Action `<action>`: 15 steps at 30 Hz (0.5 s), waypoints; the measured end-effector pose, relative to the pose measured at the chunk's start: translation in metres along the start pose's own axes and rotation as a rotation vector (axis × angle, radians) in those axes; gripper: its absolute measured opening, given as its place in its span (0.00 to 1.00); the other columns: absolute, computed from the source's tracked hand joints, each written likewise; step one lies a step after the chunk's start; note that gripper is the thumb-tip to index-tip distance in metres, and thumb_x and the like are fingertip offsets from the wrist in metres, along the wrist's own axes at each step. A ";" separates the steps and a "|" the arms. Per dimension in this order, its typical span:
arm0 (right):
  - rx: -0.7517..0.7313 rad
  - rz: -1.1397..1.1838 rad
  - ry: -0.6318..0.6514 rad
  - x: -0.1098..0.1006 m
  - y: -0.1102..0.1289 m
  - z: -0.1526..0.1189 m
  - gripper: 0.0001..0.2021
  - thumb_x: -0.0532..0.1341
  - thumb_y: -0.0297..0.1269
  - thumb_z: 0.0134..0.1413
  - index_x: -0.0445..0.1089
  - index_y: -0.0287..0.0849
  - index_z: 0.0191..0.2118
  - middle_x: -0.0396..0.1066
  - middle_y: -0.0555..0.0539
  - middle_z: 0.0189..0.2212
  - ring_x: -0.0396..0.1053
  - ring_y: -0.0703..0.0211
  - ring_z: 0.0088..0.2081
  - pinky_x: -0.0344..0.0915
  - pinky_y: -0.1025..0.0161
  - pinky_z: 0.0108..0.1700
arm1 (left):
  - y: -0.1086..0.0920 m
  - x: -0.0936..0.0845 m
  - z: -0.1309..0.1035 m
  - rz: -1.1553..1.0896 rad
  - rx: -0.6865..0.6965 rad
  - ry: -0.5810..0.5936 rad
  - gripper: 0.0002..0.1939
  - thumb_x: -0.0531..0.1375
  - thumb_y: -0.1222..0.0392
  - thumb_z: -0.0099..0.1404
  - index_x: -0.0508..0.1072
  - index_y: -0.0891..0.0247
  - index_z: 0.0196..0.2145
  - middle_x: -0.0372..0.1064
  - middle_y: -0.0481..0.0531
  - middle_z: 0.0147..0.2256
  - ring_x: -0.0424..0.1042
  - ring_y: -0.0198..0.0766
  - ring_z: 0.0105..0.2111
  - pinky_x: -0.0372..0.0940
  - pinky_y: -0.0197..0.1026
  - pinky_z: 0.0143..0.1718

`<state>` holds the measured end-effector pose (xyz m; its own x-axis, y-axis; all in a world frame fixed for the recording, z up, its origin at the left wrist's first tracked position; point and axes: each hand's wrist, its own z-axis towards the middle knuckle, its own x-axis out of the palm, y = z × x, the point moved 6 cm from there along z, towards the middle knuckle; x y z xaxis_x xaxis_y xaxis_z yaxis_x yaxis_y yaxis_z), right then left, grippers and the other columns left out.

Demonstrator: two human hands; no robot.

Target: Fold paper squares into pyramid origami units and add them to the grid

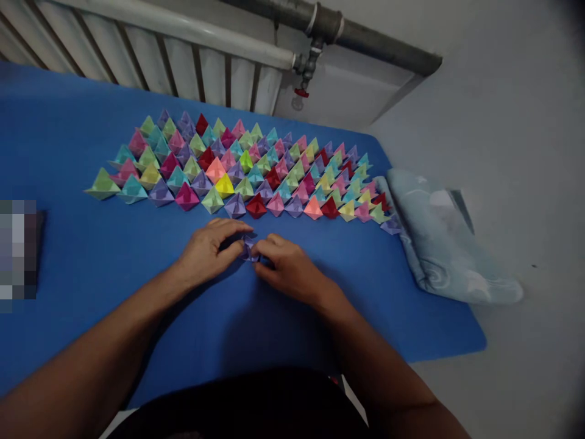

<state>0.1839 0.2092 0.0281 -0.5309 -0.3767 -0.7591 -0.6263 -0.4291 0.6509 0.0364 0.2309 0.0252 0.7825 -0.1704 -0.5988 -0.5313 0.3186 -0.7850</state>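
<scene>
Between my two hands, just in front of the rows of folded paper boats, is a small purple folded paper piece. My left hand grips its left side between thumb and fingers. On its right side, the fingers and thumb of my right hand are closed on it. My fingers cover much of the paper, so its exact shape is partly hidden. The boats stand close together in several rows, in green, pink, purple, teal, red and yellow.
A folded light-blue patterned cloth lies at the right end of the blue surface. Behind the boats are a white radiator and a pipe with a red-handled valve. A blurred-out object sits at the left edge.
</scene>
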 end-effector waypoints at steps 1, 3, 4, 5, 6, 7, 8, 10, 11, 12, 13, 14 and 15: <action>-0.003 -0.026 0.000 0.001 -0.001 0.000 0.06 0.59 0.26 0.56 0.70 0.43 0.37 0.63 0.51 0.33 0.64 0.63 0.35 0.61 0.65 0.41 | 0.002 0.001 0.000 0.005 -0.010 0.012 0.16 0.55 0.54 0.62 0.78 0.60 0.42 0.78 0.54 0.41 0.74 0.46 0.45 0.67 0.49 0.50; -0.025 -0.052 -0.005 0.000 -0.003 0.001 0.08 0.57 0.24 0.57 0.71 0.43 0.36 0.63 0.50 0.34 0.65 0.62 0.37 0.61 0.65 0.43 | 0.005 0.000 -0.001 0.024 -0.046 0.024 0.15 0.54 0.53 0.62 0.78 0.61 0.39 0.77 0.53 0.37 0.75 0.44 0.39 0.68 0.46 0.43; -0.041 -0.057 -0.009 -0.001 -0.004 0.001 0.09 0.56 0.23 0.56 0.71 0.43 0.36 0.64 0.49 0.35 0.65 0.62 0.38 0.62 0.64 0.43 | 0.007 0.000 -0.002 0.036 -0.066 0.029 0.15 0.54 0.53 0.62 0.77 0.61 0.36 0.76 0.52 0.34 0.74 0.42 0.35 0.67 0.45 0.39; -0.056 -0.060 -0.016 -0.003 -0.005 0.000 0.10 0.55 0.22 0.56 0.71 0.43 0.37 0.64 0.49 0.36 0.66 0.61 0.38 0.62 0.64 0.44 | 0.008 -0.001 -0.003 0.047 -0.083 0.039 0.14 0.54 0.52 0.62 0.76 0.61 0.34 0.75 0.51 0.31 0.73 0.40 0.32 0.66 0.44 0.36; -0.070 -0.059 -0.026 -0.005 -0.005 0.000 0.12 0.55 0.21 0.55 0.72 0.43 0.37 0.65 0.48 0.38 0.66 0.61 0.39 0.63 0.64 0.44 | 0.008 -0.001 -0.004 0.057 -0.093 0.051 0.13 0.54 0.53 0.62 0.75 0.61 0.31 0.74 0.50 0.29 0.71 0.39 0.29 0.65 0.43 0.34; -0.081 -0.054 -0.040 -0.008 -0.006 -0.001 0.13 0.54 0.21 0.54 0.72 0.43 0.37 0.66 0.47 0.39 0.67 0.61 0.40 0.63 0.63 0.45 | 0.008 -0.002 -0.004 0.067 -0.095 0.057 0.13 0.54 0.53 0.61 0.74 0.61 0.30 0.72 0.50 0.28 0.70 0.38 0.28 0.64 0.42 0.32; -0.088 -0.044 -0.058 -0.010 -0.006 -0.001 0.13 0.54 0.20 0.53 0.72 0.43 0.38 0.67 0.47 0.40 0.67 0.60 0.41 0.64 0.62 0.46 | 0.006 -0.003 -0.004 0.074 -0.088 0.053 0.13 0.54 0.53 0.61 0.74 0.61 0.29 0.71 0.50 0.27 0.69 0.38 0.28 0.64 0.42 0.32; -0.089 -0.016 -0.109 -0.015 -0.005 -0.001 0.12 0.55 0.21 0.52 0.71 0.42 0.39 0.67 0.46 0.41 0.68 0.59 0.43 0.65 0.61 0.47 | 0.003 -0.005 -0.003 0.078 -0.056 0.030 0.13 0.54 0.52 0.60 0.75 0.62 0.31 0.72 0.52 0.30 0.70 0.39 0.30 0.64 0.42 0.34; -0.084 -0.006 -0.136 -0.017 -0.005 -0.001 0.11 0.56 0.23 0.53 0.71 0.42 0.39 0.68 0.46 0.41 0.68 0.59 0.43 0.65 0.61 0.48 | 0.001 -0.005 -0.003 0.073 -0.036 0.022 0.14 0.55 0.52 0.60 0.75 0.63 0.32 0.73 0.53 0.33 0.71 0.41 0.32 0.65 0.43 0.35; -0.076 -0.001 -0.161 -0.018 -0.005 -0.001 0.09 0.58 0.25 0.54 0.71 0.42 0.39 0.68 0.45 0.41 0.68 0.58 0.44 0.65 0.60 0.48 | 0.000 -0.004 -0.002 0.064 -0.022 0.020 0.14 0.55 0.52 0.60 0.76 0.63 0.34 0.73 0.54 0.35 0.72 0.42 0.34 0.66 0.43 0.37; -0.068 -0.003 -0.177 -0.017 -0.005 -0.001 0.08 0.59 0.27 0.55 0.71 0.42 0.40 0.68 0.45 0.41 0.68 0.57 0.44 0.65 0.59 0.49 | 0.000 -0.003 -0.002 0.054 -0.017 0.027 0.15 0.55 0.52 0.61 0.76 0.63 0.35 0.74 0.55 0.36 0.73 0.42 0.36 0.66 0.44 0.38; -0.058 -0.009 -0.184 -0.016 -0.005 -0.001 0.07 0.59 0.29 0.55 0.71 0.43 0.40 0.68 0.45 0.41 0.68 0.57 0.45 0.65 0.59 0.50 | 0.000 -0.002 -0.002 0.047 -0.022 0.038 0.15 0.54 0.53 0.61 0.76 0.63 0.36 0.75 0.55 0.37 0.73 0.42 0.36 0.67 0.44 0.39; -0.050 -0.016 -0.181 -0.014 -0.005 -0.001 0.07 0.60 0.30 0.56 0.71 0.43 0.41 0.68 0.45 0.42 0.68 0.57 0.45 0.65 0.58 0.50 | 0.001 -0.001 -0.002 0.042 -0.037 0.049 0.15 0.54 0.53 0.62 0.76 0.63 0.37 0.76 0.54 0.37 0.74 0.42 0.36 0.67 0.44 0.40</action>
<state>0.1947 0.2159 0.0354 -0.6180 -0.2182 -0.7553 -0.6084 -0.4757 0.6352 0.0346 0.2293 0.0247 0.7428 -0.2029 -0.6380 -0.5760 0.2920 -0.7635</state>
